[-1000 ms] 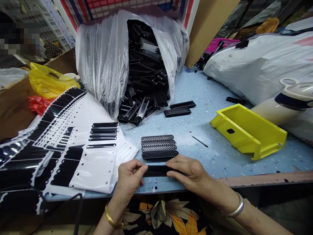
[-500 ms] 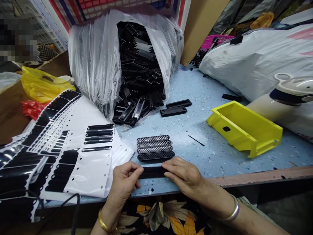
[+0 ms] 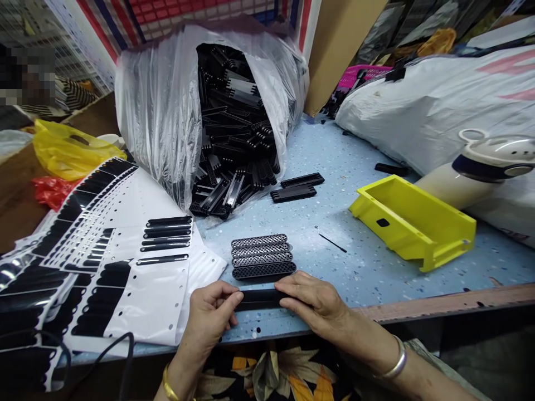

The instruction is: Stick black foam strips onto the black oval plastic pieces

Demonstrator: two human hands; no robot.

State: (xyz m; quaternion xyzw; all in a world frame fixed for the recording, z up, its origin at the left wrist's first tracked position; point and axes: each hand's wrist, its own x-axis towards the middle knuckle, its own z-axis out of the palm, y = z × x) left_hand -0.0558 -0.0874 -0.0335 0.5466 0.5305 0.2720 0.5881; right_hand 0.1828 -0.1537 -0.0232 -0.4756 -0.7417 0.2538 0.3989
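Near the front edge of the blue speckled table, a flat black plastic strip [image 3: 259,299] is held level between both hands. My left hand [image 3: 213,312] pinches its left end with thumb and fingers. On the other end, my right hand [image 3: 313,301] is closed, its fingertips lying along the top. Just beyond the strip lie several black lattice-patterned plastic strips [image 3: 262,257], side by side. To the left, white backing sheets [image 3: 152,301] carry glossy black adhesive strips [image 3: 166,235]. The strip's ends are covered by my fingers.
A clear plastic bag [image 3: 154,111] spills black plastic pieces [image 3: 234,122] at the back. Two similar pieces [image 3: 295,192] lie in front of it. On the right are a yellow bin [image 3: 418,228], a cream bottle [image 3: 455,181] and a white sack [image 3: 434,106]. A thin black stick [image 3: 333,243] lies mid-table.
The whole view has shifted slightly, with things appearing a little lower and further left. Both hands keep their hold on the black strip with barely any visible movement.
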